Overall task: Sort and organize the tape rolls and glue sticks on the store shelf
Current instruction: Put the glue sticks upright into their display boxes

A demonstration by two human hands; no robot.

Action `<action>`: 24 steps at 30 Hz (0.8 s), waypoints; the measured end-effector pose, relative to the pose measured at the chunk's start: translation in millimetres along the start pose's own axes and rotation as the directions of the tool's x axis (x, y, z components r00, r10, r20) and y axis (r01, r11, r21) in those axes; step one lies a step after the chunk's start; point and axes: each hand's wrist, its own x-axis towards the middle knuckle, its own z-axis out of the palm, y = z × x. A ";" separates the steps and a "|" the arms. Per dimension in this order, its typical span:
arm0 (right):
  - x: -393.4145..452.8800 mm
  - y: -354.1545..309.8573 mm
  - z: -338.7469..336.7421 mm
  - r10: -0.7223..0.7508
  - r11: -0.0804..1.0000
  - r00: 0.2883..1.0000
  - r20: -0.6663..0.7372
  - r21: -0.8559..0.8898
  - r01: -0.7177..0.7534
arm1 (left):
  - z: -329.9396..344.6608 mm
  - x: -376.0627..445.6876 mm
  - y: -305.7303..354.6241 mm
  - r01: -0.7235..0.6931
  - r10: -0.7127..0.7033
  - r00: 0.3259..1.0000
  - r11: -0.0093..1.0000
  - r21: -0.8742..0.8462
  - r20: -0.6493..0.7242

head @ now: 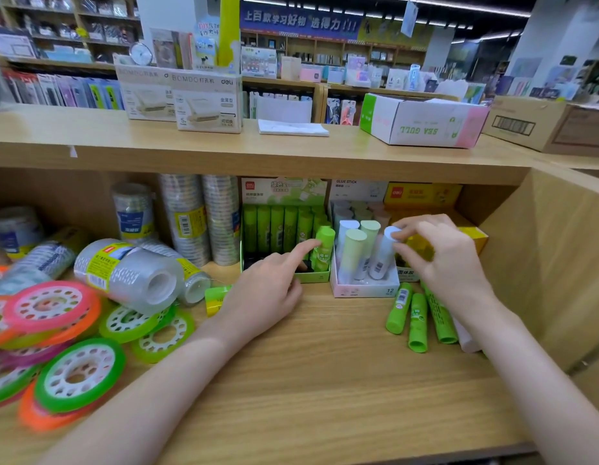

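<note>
My left hand [268, 286] reaches into the green display box [313, 276], its index finger touching a tilted green glue stick [323, 248]; the other fingers are curled. My right hand [439, 253] pinches the cap of a pale blue glue stick [382, 255] standing in the pink-white box [365, 287] beside pastel green sticks [353, 253]. Three loose green glue sticks [418, 322] lie on the shelf under my right wrist. Clear tape packs [130, 273] lie and stand at the left, with several coloured tape rolls [78, 374] in front.
A yellow box [472, 238] sits behind my right hand against the shelf's right wall [559, 263]. A small yellow-green item [215, 298] lies by my left wrist. The top shelf holds hole-punch boxes [207, 102], a white pad [293, 127] and an open carton [425, 120].
</note>
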 end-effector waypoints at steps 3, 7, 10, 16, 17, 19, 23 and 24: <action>9.5 2.0 2.5 0.118 0.991 0.991 0.067 -0.068 -0.113 | -2.0 -0.1 1.7 -0.006 0.006 1.000 1.000 0.008 -0.008; 17.8 0.4 3.9 0.186 0.967 0.975 0.124 -0.200 -0.159 | -1.0 -1.1 1.4 0.009 -0.009 1.000 1.000 0.006 0.006; 14.7 -6.4 4.2 0.182 0.952 0.978 0.103 -0.266 -0.149 | -0.3 -1.6 0.5 0.008 -0.008 1.000 1.000 0.006 0.014; 3.2 -16.4 -6.9 0.249 0.966 0.948 0.201 -0.128 -0.227 | -3.4 -2.2 6.2 -0.008 0.008 0.999 1.000 -0.024 -0.037; 1.2 -15.9 -9.0 0.250 0.968 0.944 0.215 -0.086 -0.237 | -3.7 -2.5 6.4 -0.012 0.007 0.998 0.998 -0.069 -0.067; -3.8 -13.4 -17.3 0.230 0.973 0.959 0.166 -0.048 -0.225 | -3.9 -2.8 5.8 -0.023 0.002 0.992 0.987 -0.160 -0.129; -31.3 -10.9 -35.0 0.149 0.981 0.959 0.240 -0.154 -0.114 | -2.1 -3.1 9.4 -0.064 0.023 0.984 0.971 -0.230 -0.177; -41.8 -11.7 -33.1 0.116 0.987 0.941 0.318 -0.140 -0.075 | -1.5 -3.6 12.1 -0.088 0.044 0.982 0.967 -0.238 -0.185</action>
